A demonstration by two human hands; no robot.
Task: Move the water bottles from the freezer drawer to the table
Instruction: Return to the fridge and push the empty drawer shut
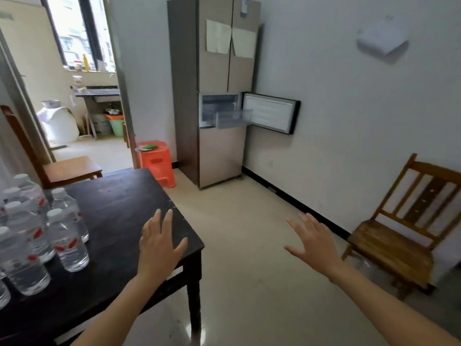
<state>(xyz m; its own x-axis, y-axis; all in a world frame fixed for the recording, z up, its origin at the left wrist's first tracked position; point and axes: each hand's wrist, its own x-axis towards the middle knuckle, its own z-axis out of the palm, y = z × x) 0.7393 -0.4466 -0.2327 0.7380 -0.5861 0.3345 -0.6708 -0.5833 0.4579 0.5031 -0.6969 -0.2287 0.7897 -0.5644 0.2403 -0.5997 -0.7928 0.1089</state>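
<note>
Both empty: left hand [159, 242], right hand [314, 242]; water bottles [67, 236] on table [119, 196].

I am looking from head height, standing well back from the refrigerator [219, 91], facing it and tilting down, with the bench [119, 208] corner close at lower left.

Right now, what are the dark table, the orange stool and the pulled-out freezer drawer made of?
The dark square table looks like wood with a worn, slightly glossy dark stain; faint grain and scuffs show. The orange stool looks like moulded plastic, smooth and evenly coloured. The pulled-out freezer drawer seems to be clear plastic, since you can see through its walls.
</note>
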